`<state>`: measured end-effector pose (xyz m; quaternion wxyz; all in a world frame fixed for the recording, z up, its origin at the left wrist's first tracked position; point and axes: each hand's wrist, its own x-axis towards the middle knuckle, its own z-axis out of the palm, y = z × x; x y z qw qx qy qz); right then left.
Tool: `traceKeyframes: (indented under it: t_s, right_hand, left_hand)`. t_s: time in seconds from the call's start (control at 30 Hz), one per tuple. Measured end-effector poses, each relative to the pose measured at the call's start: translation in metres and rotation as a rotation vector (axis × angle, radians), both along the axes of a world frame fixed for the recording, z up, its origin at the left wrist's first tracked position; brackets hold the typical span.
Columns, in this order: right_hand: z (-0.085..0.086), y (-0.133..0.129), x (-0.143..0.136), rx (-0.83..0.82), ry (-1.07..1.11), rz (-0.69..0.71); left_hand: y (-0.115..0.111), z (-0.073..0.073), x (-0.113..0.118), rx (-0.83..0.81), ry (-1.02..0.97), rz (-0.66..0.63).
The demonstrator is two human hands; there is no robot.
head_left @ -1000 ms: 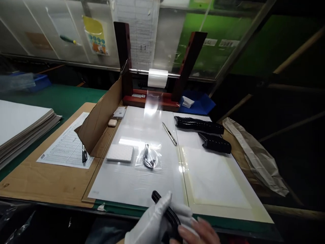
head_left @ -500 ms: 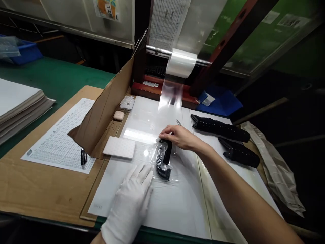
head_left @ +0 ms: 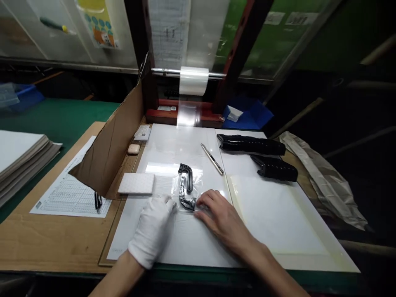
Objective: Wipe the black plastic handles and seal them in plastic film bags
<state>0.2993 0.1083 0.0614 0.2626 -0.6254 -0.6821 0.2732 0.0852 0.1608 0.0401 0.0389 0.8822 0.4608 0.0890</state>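
Two black curved parts, an upper one (head_left: 188,175) and a lower one (head_left: 183,196), lie interlocked on clear film (head_left: 199,171) over the white work surface. My left hand (head_left: 154,222), in a white glove, rests left of them with fingers curled at the film; what its fingertips hold is hidden. My bare right hand (head_left: 218,214) is at the lower right, its bent fingertips by the lower part's end. Thumb and fingers are slightly apart, nothing visible between them. From a roll (head_left: 194,81) on a metal bar the film runs down to the surface.
A cutter knife (head_left: 212,159) lies right of the parts. Left are a white pad (head_left: 136,183), a small pink case (head_left: 133,149) and a standing cardboard flap (head_left: 114,136). Stacked black pieces (head_left: 252,145) lie at the right, before a blue bin (head_left: 252,115).
My right hand has let go of the upper black part and moved down toward me. My left hand's fingers have curled. The view has shifted, and the knife now shows fully.
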Motion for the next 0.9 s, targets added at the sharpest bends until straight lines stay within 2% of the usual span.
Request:
traceKeyframes:
  t_s: [0.1, 0.2, 0.3, 0.37, 0.43, 0.53, 0.6, 0.7, 0.8, 0.9]
  right_hand:
    - [-0.006, -0.011, -0.008, 0.035, -0.037, 0.008]
    - [-0.001, -0.03, -0.01, 0.02, -0.032, 0.08]
    - [0.009, -0.054, -0.007, -0.02, 0.007, 0.189]
    - [0.016, -0.059, 0.0, -0.049, 0.049, 0.254]
    - [0.021, -0.045, 0.009, -0.061, 0.073, 0.223]
    - [0.023, 0.007, 0.025, -0.01, 0.015, -0.046]
    - [0.019, 0.047, 0.032, 0.036, -0.064, -0.24]
    - [0.008, 0.092, 0.038, 0.038, -0.169, -0.386]
    - [-0.005, 0.11, 0.038, -0.009, -0.218, -0.432]
    - [-0.008, 0.113, 0.039, -0.056, -0.218, -0.448]
  left_hand:
    - [0.001, 0.003, -0.002, -0.001, 0.02, -0.075]
    - [-0.015, 0.006, -0.015, -0.034, 0.023, -0.189]
    - [-0.041, 0.012, -0.035, -0.168, -0.004, -0.257]
    - [-0.053, 0.02, -0.043, -0.293, -0.053, -0.27]
    - [-0.054, 0.03, -0.041, -0.344, -0.124, -0.249]
    - [-0.038, 0.042, -0.023, -0.23, -0.235, -0.244]
    - [-0.023, 0.043, -0.007, -0.154, -0.211, -0.297]
    - [-0.007, 0.035, 0.01, -0.168, -0.062, -0.357]
    - [-0.004, 0.027, 0.016, -0.189, 0.023, -0.354]
    - [-0.007, 0.029, 0.018, -0.191, 0.029, -0.352]
